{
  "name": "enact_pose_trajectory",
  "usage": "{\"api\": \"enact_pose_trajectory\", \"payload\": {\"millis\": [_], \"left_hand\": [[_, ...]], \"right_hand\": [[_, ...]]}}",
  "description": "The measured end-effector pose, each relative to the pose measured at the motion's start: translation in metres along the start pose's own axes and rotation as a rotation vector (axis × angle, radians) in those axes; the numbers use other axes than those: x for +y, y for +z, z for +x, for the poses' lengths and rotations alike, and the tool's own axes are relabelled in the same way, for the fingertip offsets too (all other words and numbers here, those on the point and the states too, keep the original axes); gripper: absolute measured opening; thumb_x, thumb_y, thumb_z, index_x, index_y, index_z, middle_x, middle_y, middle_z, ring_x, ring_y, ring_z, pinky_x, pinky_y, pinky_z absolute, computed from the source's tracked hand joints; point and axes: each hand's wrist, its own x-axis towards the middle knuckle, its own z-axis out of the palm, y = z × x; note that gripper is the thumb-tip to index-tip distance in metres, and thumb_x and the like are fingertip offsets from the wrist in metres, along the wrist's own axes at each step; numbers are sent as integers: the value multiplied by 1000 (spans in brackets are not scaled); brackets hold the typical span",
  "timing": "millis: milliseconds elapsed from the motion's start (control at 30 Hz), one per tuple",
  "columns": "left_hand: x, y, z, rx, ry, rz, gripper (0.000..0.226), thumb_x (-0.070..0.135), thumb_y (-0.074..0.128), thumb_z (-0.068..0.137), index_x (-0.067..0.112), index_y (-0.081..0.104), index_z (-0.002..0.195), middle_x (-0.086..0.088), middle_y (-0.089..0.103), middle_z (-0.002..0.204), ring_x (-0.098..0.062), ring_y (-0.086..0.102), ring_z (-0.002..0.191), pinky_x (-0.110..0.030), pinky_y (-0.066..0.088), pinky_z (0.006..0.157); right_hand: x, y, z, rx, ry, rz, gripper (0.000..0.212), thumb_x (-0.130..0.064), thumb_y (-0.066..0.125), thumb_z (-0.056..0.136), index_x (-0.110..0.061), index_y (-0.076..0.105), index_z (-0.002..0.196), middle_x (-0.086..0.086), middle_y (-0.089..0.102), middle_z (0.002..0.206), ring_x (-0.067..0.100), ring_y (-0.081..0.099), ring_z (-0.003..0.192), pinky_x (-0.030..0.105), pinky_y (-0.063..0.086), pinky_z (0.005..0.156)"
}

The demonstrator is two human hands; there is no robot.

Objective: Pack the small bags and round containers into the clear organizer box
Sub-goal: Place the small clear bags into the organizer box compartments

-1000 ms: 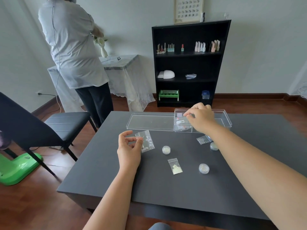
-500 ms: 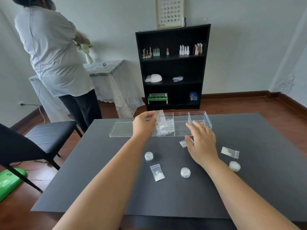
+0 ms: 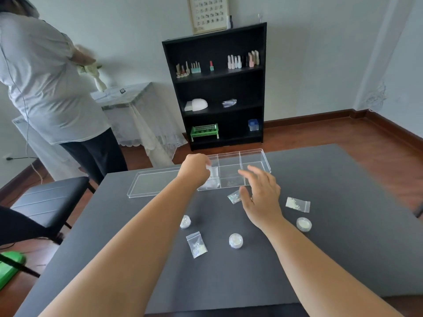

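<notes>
The clear organizer box (image 3: 251,156) lies at the far middle of the dark table, its flat lid (image 3: 153,184) beside it on the left. My left hand (image 3: 194,169) is over the box's left compartment, fingers pinched on a small clear bag (image 3: 211,171). My right hand (image 3: 261,195) hovers open just in front of the box, above a small bag (image 3: 234,197). Two more small bags (image 3: 297,204) (image 3: 196,244) and three round containers (image 3: 185,221) (image 3: 235,240) (image 3: 304,224) lie on the table.
The dark table (image 3: 343,259) ends close behind the box. A black chair (image 3: 45,200) stands at the left, and a person in a white shirt (image 3: 45,83) stands beyond it. A black bookshelf (image 3: 217,88) is against the far wall.
My left hand carried a small bag from the table's left-middle up to the box's left compartment. My right hand drew back from the box and now hovers in front of it.
</notes>
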Motion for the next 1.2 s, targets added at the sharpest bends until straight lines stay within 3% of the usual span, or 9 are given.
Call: {"api": "enact_pose_trajectory", "payload": {"millis": [200, 300, 433, 567, 700, 800, 900, 1033, 1200], "left_hand": [[7, -14, 7, -61, 6, 242, 45, 28, 82, 75, 14, 62, 114, -9, 45, 121, -26, 59, 89, -36, 53, 79], [5, -14, 9, -56, 10, 336, 45, 40, 81, 75, 13, 66, 108, -6, 49, 116, -24, 57, 93, -36, 52, 77], [3, -12, 9, 81, 68, 429, 26, 47, 66, 85, 25, 74, 95, 3, 58, 102, -25, 47, 107, -33, 42, 73], [3, -12, 2, 132, 113, 321, 28, 46, 51, 91, 30, 74, 95, 3, 60, 101, -26, 48, 107, -37, 41, 83], [-2, -12, -27, 165, 140, -2, 20, 41, 56, 88, 31, 70, 78, 7, 63, 91, -14, 58, 84, -26, 41, 62], [-11, -12, -65, 197, 190, -175, 20, 38, 64, 86, 32, 64, 67, 11, 63, 80, -4, 58, 73, -22, 41, 61], [-22, -4, -103, 98, 258, -219, 11, 33, 69, 85, 30, 71, 75, 15, 64, 82, -2, 58, 79, -19, 42, 68], [-34, 7, -132, 49, 314, -117, 9, 29, 70, 85, 33, 74, 92, 14, 62, 93, -12, 52, 95, -28, 44, 82], [-44, 6, -149, 113, 207, -98, 19, 35, 69, 86, 37, 71, 104, 16, 57, 108, -17, 46, 106, -35, 37, 96]], "right_hand": [[3, 1, 0, 55, 41, 48, 37, -25, 43, 86, -27, 58, 121, -4, 51, 133, 20, 34, 125, 39, 27, 97], [3, 0, 0, 93, 66, 83, 38, -30, 39, 85, -25, 59, 117, -4, 54, 128, 21, 37, 120, 36, 27, 92], [3, -2, 2, 140, 100, 127, 37, -29, 41, 84, -22, 62, 113, -3, 58, 122, 24, 41, 115, 34, 29, 86], [2, -6, -1, 184, 117, 172, 34, -16, 47, 80, -18, 62, 110, -1, 61, 116, 26, 45, 108, 33, 31, 82], [1, -13, -6, 178, 103, 222, 33, -1, 50, 79, -11, 63, 107, 4, 62, 110, 27, 50, 100, 39, 43, 83], [5, -17, -13, 73, 125, 224, 26, 2, 55, 81, -12, 65, 101, 2, 58, 104, 25, 49, 94, 38, 44, 81], [11, -16, -23, -54, 101, 122, 17, -9, 60, 84, -16, 65, 99, 1, 53, 103, 23, 47, 93, 30, 38, 76], [12, -16, -32, -82, 60, 33, 23, -15, 66, 82, -17, 67, 104, 2, 54, 105, 28, 49, 93, 38, 43, 81], [7, -5, -28, -216, 59, -287, 38, -43, 49, 91, -36, 56, 127, 0, 39, 144, 30, 31, 123, 44, 27, 99]]}}
